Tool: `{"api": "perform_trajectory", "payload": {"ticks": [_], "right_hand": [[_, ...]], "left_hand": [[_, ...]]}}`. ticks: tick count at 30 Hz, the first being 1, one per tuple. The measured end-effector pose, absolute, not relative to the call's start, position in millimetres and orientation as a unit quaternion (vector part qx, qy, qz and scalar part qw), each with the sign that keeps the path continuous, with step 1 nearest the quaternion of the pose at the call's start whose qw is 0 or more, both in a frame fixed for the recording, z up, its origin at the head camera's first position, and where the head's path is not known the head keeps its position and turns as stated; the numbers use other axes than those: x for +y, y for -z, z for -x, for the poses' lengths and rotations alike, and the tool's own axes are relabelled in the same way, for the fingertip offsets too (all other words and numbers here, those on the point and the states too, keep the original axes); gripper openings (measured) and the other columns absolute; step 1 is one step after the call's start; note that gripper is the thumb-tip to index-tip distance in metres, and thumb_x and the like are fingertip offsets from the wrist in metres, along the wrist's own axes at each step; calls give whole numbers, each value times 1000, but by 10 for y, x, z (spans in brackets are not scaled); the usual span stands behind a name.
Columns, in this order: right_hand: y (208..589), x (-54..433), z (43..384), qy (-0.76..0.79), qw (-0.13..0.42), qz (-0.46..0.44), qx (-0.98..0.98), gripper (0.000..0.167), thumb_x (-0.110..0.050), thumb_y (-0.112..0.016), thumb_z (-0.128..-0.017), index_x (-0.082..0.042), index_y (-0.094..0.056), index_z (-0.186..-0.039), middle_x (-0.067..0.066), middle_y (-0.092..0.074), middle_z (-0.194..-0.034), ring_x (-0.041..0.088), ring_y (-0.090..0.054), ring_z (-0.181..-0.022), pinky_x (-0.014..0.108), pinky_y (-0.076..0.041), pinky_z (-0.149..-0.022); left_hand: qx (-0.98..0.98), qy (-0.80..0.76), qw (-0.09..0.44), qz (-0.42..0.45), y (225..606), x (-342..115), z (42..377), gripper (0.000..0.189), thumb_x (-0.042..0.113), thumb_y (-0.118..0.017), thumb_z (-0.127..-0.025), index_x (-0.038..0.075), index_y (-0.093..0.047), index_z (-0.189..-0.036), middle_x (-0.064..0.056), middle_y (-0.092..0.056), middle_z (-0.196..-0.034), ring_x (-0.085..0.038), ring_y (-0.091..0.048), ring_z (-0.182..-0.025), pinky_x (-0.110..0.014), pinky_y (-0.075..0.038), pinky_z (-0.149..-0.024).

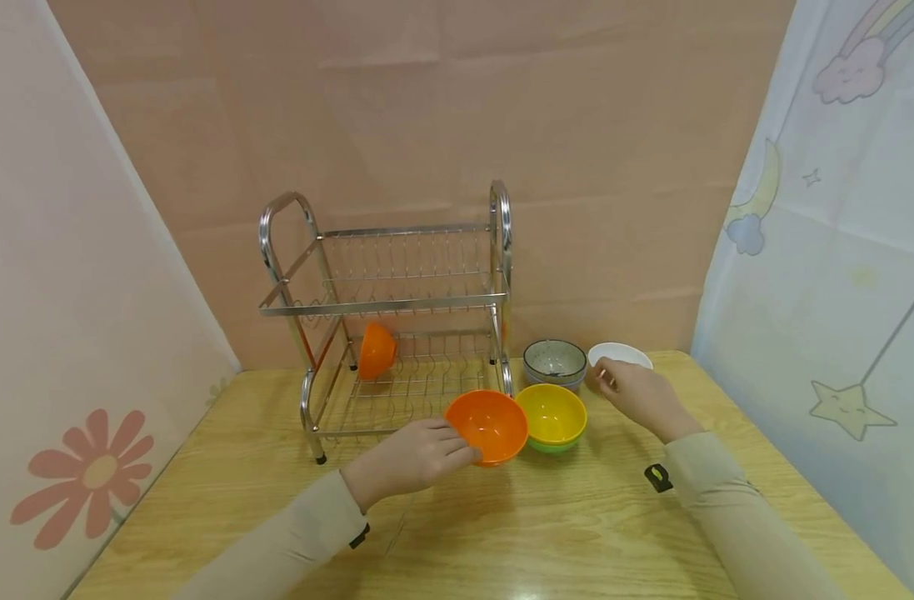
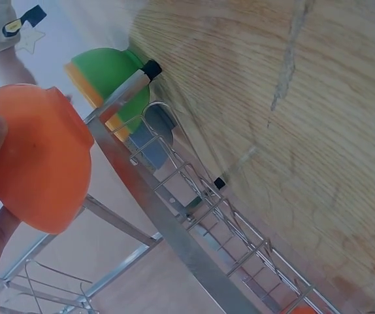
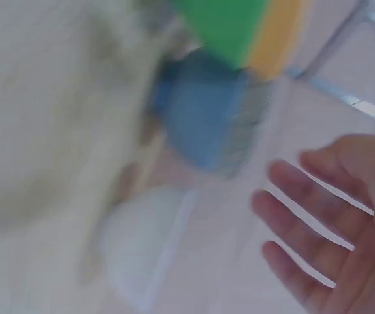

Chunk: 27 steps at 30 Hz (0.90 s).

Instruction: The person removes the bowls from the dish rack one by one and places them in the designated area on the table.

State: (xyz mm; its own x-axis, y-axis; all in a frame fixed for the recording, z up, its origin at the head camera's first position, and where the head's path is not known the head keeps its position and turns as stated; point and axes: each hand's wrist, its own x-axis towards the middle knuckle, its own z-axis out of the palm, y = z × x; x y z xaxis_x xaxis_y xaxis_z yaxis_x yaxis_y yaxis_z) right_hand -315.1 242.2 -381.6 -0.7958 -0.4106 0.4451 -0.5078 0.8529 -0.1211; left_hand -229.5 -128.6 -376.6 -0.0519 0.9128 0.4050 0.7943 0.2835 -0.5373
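My left hand [image 1: 419,454] pinches an orange bowl [image 1: 488,427] by its left rim, in front of the dish rack's right front leg. In the left wrist view the bowl [image 2: 44,157] is seen from its outer side, thumb across it. A yellow bowl [image 1: 551,410] sits in a green bowl [image 1: 552,447] just right of it. My right hand [image 1: 644,397] is near the white bowl [image 1: 621,356], with nothing held; its fingers are spread and loosely bent in the right wrist view. Behind the yellow bowl stands a grey speckled bowl [image 1: 555,360], stacked in a bluish bowl [image 3: 204,108].
A two-tier metal dish rack [image 1: 385,307] stands at the back left of the wooden table [image 1: 576,533]. Another orange bowl [image 1: 377,351] leans on its side in the lower tier. Cloth sheets [image 1: 614,167] hang behind and at both sides.
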Motion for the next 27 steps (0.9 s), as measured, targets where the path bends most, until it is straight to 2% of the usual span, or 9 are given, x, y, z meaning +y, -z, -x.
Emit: {"api": "perform_trajectory", "payload": {"ticks": [5,9,16,22,24,27], "right_hand": [[3551,2119,2962,-152,317,-319,-880,35,-12,-68,-89,-5,-60,-121,11,-68,-113,30,-64,-99,48,-52,-86],[3472,1820,2724,-152,338,-419,-829,45,-21,-68,-91,-6,-56,-131,10,-63,-125,30,-61,-110,49,-50,-92],[3556,1425,2403,-108,303,-538,-779,41,-25,-72,-86,-12,-62,-123,-2,-65,-120,19,-60,-112,43,-46,-99],[3713,1319,2396,-60,302,-568,-763,28,-34,-63,-94,-14,-66,-114,-5,-69,-109,17,-63,-105,41,-47,-98],[3751,1304,2418,-48,309,-572,-759,27,-34,-67,-91,-15,-67,-111,-6,-70,-106,17,-64,-102,41,-47,-97],[3785,1284,2460,-31,326,-580,-746,34,-31,-77,-81,-16,-68,-109,-6,-71,-104,18,-66,-99,41,-49,-95]], "left_hand": [[-719,-81,357,590,3752,-1271,2321,24,20,-74,-85,15,-65,-107,8,-74,-101,-2,-68,-94,-18,-51,-89],[-716,-78,363,591,3738,-1249,2331,22,19,-73,-86,15,-65,-106,8,-74,-100,-2,-68,-93,-18,-51,-88],[-720,-80,362,587,3726,-1248,2320,19,19,-72,-88,14,-64,-105,7,-74,-98,-4,-69,-92,-19,-52,-88],[-727,-84,359,579,3698,-1264,2310,18,19,-72,-88,14,-64,-104,7,-74,-98,-4,-69,-92,-20,-52,-89],[-727,-81,358,580,3686,-1265,2310,19,19,-72,-88,14,-64,-105,7,-74,-99,-5,-69,-94,-21,-52,-90],[-724,-81,360,582,3666,-1265,2318,18,18,-72,-88,14,-63,-104,6,-74,-100,-5,-69,-94,-22,-52,-89]]}}
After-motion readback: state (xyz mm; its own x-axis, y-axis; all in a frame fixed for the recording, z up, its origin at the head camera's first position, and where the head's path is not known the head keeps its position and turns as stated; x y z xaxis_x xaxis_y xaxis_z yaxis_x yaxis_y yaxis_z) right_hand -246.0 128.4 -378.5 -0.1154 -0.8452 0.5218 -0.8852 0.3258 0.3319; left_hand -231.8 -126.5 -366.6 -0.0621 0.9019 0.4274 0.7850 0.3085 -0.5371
